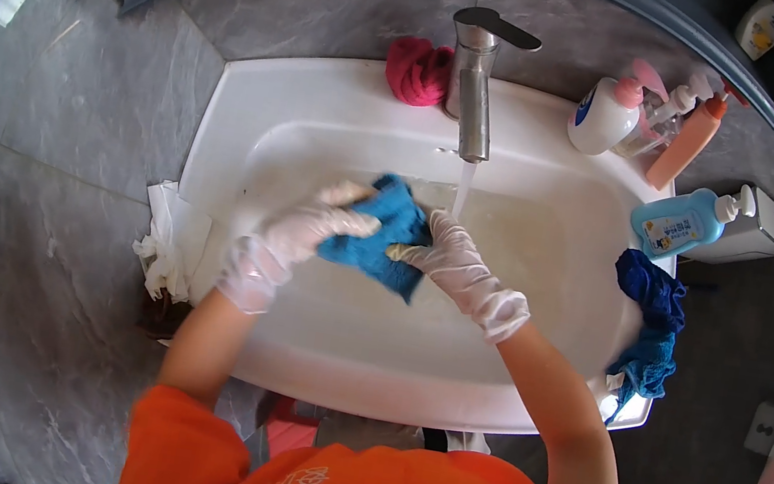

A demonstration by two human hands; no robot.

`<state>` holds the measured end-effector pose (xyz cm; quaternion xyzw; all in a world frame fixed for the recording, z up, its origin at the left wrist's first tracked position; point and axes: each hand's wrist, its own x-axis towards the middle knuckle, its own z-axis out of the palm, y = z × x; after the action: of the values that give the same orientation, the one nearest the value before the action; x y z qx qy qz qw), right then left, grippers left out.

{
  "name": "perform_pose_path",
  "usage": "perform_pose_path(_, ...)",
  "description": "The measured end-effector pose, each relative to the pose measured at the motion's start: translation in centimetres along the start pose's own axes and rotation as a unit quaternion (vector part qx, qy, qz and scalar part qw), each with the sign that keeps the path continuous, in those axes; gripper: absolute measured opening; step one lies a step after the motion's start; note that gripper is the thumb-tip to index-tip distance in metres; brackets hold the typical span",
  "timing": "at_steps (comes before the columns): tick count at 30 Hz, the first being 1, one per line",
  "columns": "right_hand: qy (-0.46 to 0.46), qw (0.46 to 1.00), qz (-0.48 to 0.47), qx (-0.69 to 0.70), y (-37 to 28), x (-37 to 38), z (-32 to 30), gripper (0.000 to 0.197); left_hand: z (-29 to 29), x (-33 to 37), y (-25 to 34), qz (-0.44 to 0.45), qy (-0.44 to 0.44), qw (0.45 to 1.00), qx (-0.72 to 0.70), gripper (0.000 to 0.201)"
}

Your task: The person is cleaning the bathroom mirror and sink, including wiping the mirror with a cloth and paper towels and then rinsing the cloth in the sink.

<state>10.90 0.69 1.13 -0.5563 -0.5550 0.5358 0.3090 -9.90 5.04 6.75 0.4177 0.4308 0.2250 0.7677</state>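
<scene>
Both of my hands wear thin whitish gloves and hold a blue cloth (379, 241) over the white sink (286, 365). My left hand (313, 227) grips the cloth's left side, its fingers slightly blurred. On the right side, my right hand (450, 257) pinches the cloth between thumb and fingers. Water runs from the metal faucet (474, 114) in a thin stream (464, 188), falling just by my right hand. Cloudy water lies in the basin below.
A pink cloth (417, 71) is bunched beside the faucet. Pump bottles, one white (605, 114), one orange (686, 143) and one blue (678, 225), stand at the right. Darker blue cloths (649, 329) drape over the right rim. White crumpled tissue (171, 238) hangs at the left.
</scene>
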Motion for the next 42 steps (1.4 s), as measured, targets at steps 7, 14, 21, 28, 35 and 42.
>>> perform_pose_path(7,0.150,0.902,0.127,-0.384,6.7,-1.4,-6.9,0.037,-3.5,5.6,-9.8,-0.078,0.177,0.929,0.314,0.052)
perform_pose_path(14,0.086,0.870,0.022,-0.485,5.6,-1.6,-4.0,0.050,1.8,6.5,-10.1,0.121,0.108,0.753,0.637,0.047)
perform_pose_path(21,0.013,0.878,-0.069,-0.474,5.6,-2.7,-6.4,0.052,0.4,5.4,-6.5,0.088,0.200,0.908,0.356,0.042)
perform_pose_path(28,0.096,0.986,-0.105,-0.089,-4.8,-3.9,-12.8,0.015,1.7,-0.5,5.0,0.085,0.136,0.983,0.094,0.030)
perform_pose_path(35,0.202,0.957,-0.192,-0.078,-14.6,-7.5,-17.1,0.012,6.4,-3.5,11.1,0.238,0.169,0.932,0.215,0.034)
perform_pose_path(42,0.141,0.884,-0.174,-0.410,-3.6,-6.4,-16.6,0.006,4.8,2.9,1.5,0.352,0.116,0.754,0.542,0.018)
